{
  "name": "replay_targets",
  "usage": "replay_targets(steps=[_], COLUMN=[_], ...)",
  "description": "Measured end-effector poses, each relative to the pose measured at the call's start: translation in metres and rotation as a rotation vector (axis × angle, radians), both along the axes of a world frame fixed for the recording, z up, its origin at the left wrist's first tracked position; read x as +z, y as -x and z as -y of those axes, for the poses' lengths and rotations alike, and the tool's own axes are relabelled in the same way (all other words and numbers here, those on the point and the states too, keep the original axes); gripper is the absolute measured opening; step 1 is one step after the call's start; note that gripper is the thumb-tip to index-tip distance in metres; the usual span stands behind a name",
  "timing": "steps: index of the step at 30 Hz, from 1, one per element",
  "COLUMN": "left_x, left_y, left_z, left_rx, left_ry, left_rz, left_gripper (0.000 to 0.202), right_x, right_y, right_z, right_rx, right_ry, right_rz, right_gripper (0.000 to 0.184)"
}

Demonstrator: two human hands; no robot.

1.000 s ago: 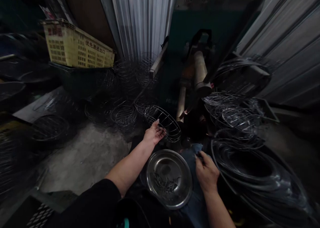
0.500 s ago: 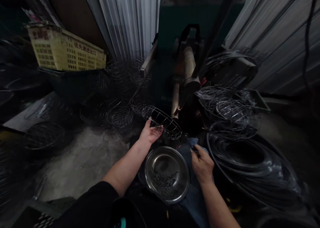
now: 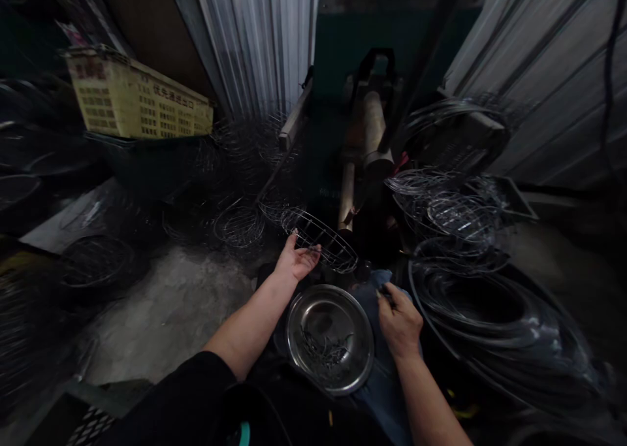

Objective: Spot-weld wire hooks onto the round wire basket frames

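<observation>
Step in hand, by judgement: positioning of the wire frame (image 3: 324, 236) beside the lower bar (image 3: 347, 194). The left grip (image 3: 296, 261) is palm up and narrow, closed on the near edge of the wire frame, with the thumb toward its left part. The wire frame lies just beyond and to the right of this grip, tilted, its right end near the tip of the lower bar; contact between the two cannot be confirmed. The upper bar (image 3: 375, 123) stands beyond the left grip, farther to its right.

The right grip (image 3: 400, 322) is narrow, thumb against fingers, with a small dark piece (image 3: 383, 292) at the fingertips, too dim to identify. The metal bowl (image 3: 318, 311) sits between the two grips, nearer the body, and contains loose short wires (image 3: 327, 351). The wire coil (image 3: 529, 338) lies to the right of the right grip.

The next move appears to call for a steady left grip, so that the wire frame does not swing against the lower bar, and for a precise pinch from the right grip. Caution: maintain finger clearance at the bar tips, a likely pinch point
</observation>
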State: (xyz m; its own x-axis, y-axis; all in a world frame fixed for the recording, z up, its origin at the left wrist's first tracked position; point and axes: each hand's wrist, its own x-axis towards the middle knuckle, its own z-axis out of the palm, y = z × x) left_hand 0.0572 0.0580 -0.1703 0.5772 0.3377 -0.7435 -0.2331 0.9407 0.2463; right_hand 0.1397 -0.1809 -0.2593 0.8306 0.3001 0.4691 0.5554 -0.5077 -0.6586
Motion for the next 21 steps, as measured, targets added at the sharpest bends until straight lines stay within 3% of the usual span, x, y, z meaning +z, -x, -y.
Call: replay_targets(steps=[9, 21], left_x=[-0.006, -0.023], left_y=[0.006, 0.009], left_z=[0.006, 0.013], left_rx=[-0.038, -0.015], left_ry=[-0.171, -0.313], left_rz=[0.067, 0.138], left_gripper=[0.033, 0.022], right_x=[0.001, -0.002], right_y=[0.003, 0.003], right_z=[0.000, 0.000], right_rx=[0.010, -0.002], right_ry=[0.015, 0.037], right_rz=[0.013, 0.016], right_gripper=[0.051, 0.052])
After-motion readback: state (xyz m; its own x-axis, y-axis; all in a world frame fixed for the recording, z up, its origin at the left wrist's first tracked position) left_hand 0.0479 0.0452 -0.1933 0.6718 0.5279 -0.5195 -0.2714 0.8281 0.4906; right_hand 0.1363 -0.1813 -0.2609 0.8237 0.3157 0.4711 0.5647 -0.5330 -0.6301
